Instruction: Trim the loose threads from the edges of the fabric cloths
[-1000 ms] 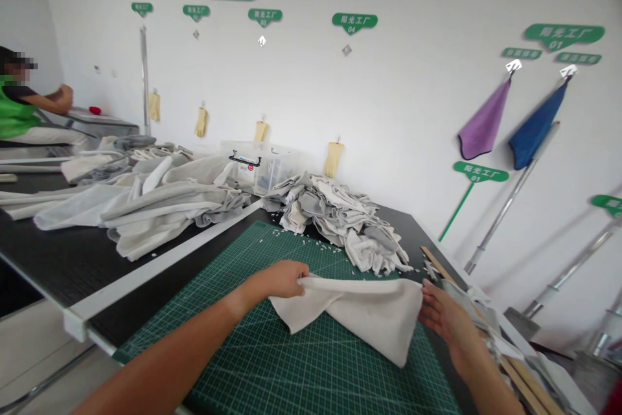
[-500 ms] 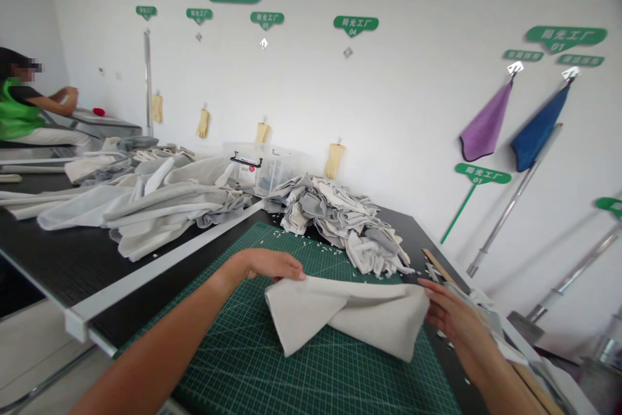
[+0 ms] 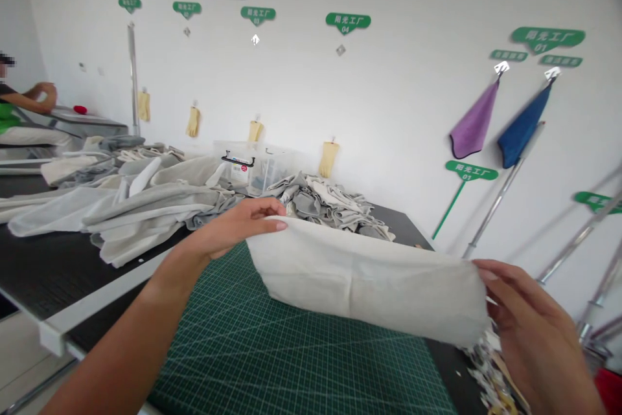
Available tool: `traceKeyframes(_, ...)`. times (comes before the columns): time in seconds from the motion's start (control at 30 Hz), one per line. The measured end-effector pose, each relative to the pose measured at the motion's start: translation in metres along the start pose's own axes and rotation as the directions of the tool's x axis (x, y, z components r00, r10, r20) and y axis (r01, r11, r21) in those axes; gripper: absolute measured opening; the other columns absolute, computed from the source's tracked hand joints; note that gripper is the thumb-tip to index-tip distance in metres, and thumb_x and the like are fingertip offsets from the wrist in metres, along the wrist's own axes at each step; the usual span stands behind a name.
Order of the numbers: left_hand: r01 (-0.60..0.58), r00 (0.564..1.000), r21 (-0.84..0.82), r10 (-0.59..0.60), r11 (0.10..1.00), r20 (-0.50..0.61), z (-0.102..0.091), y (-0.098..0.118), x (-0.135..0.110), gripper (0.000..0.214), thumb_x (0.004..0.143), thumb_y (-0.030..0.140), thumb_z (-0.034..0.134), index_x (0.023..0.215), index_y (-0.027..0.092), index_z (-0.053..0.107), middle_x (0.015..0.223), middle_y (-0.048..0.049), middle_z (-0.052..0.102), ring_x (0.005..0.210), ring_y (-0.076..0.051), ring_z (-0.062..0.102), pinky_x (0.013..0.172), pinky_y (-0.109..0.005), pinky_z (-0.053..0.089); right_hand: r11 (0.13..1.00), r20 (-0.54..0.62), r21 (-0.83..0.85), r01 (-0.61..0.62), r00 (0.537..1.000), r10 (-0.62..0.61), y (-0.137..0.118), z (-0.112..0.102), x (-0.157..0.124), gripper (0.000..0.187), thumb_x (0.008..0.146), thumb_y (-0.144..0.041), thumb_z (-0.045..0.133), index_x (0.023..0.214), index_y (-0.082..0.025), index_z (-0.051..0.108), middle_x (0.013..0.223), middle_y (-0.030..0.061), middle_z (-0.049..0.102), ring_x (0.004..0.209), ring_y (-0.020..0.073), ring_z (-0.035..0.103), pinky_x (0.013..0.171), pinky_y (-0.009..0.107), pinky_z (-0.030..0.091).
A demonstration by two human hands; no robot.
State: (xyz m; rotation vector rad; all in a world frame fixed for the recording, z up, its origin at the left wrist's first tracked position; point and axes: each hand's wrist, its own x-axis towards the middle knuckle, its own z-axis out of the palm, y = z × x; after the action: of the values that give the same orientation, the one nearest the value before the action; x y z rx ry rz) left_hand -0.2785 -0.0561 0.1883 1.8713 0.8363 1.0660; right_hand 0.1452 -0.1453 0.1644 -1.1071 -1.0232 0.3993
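1. Black worktop [image 3: 36,285], crossed by one white strip [image 3: 109,295].
2. One green mat [image 3: 301,363] on it.
3. Two main heaps of grey and white fabric: left heap [image 3: 140,208], right heap [image 3: 335,201].
4. One white cloth [image 3: 379,279], stretched between the two hands and held up above the mat; the right heap lies behind it.
5. Two hands: left hand [image 3: 238,227] pinching the cloth's upper left corner, right hand [image 3: 534,318] pinching its right end near the top.
6. Two rags on the wall, one purple [image 3: 475,118], one blue [image 3: 522,127].
7. Four yellow gloves [image 3: 329,159], also hung there.

One held cloth [image 3: 379,282], apparently four yellow gloves [image 3: 329,158].
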Motion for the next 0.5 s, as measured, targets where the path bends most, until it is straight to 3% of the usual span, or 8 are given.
traceKeyframes(0.17, -0.021, 0.992, -0.061, 0.013, 0.998, -0.125, -0.013, 0.026, -0.017, 0.032, 0.080, 0.045, 0.070, 0.098, 0.020, 0.065, 0.089, -0.0033, 0.062, 0.078, -0.015, 0.056, 0.064, -0.022, 0.042, 0.992, -0.106, 0.012, 0.124, 0.987, -0.122, -0.024, -0.021, -0.007, 0.022, 0.071, -0.034, 0.079, 0.091, -0.029, 0.074, 0.096, 0.0082, 0.066, 0.077, 0.0205, 0.060, 0.052, 0.027, 0.047)
traceKeyframes(0.23, -0.003, 0.994, -0.045, -0.002, 0.999, -0.108, -0.015, 0.029, -0.018, 0.034, 0.079, 0.046, 0.070, 0.099, 0.020, 0.066, 0.090, -0.0038, 0.063, 0.079, -0.016, 0.057, 0.064, -0.022, 0.043, 0.996, -0.111, -0.017, 0.093, 0.989, -0.094, -0.026, -0.030, -0.006, 0.026, 0.068, -0.035, 0.080, 0.094, -0.030, 0.075, 0.097, 0.0099, 0.068, 0.077, 0.0231, 0.062, 0.051, 0.030, 0.049)
traceKeyframes(0.3, 0.023, 0.998, -0.003, -0.024, 1.000, -0.060, -0.014, 0.024, -0.014, 0.035, 0.080, 0.047, 0.069, 0.102, 0.019, 0.067, 0.093, -0.0041, 0.065, 0.082, -0.017, 0.058, 0.068, -0.024, 0.045, 0.999, -0.079, -0.047, -0.018, 0.997, 0.014, -0.023, -0.036, -0.004, 0.030, 0.066, -0.037, 0.080, 0.095, -0.028, 0.074, 0.099, 0.0117, 0.069, 0.077, 0.0251, 0.064, 0.051, 0.031, 0.050)
traceKeyframes(0.4, 0.073, 0.997, 0.071, -0.076, 0.995, 0.029, -0.011, -0.003, -0.001, 0.038, 0.081, 0.048, 0.067, 0.108, 0.020, 0.067, 0.096, -0.0044, 0.066, 0.090, -0.020, 0.060, 0.075, -0.026, 0.046, 0.963, 0.113, -0.126, -0.239, 0.961, 0.253, -0.007, -0.034, -0.001, 0.039, 0.066, -0.044, 0.080, 0.100, -0.027, 0.073, 0.097, 0.0105, 0.070, 0.077, 0.0259, 0.065, 0.055, 0.032, 0.054)
traceKeyframes(0.5, 0.129, 0.984, 0.133, -0.144, 0.983, 0.107, -0.006, -0.052, 0.013, 0.039, 0.078, 0.043, 0.068, 0.108, 0.020, 0.068, 0.099, -0.0046, 0.065, 0.096, -0.021, 0.060, 0.080, -0.027, 0.047, 0.897, 0.350, -0.276, -0.347, 0.832, 0.430, 0.027, -0.027, -0.004, 0.042, 0.069, -0.050, 0.078, 0.102, -0.025, 0.071, 0.087, 0.0061, 0.068, 0.073, 0.0228, 0.065, 0.053, 0.028, 0.054)
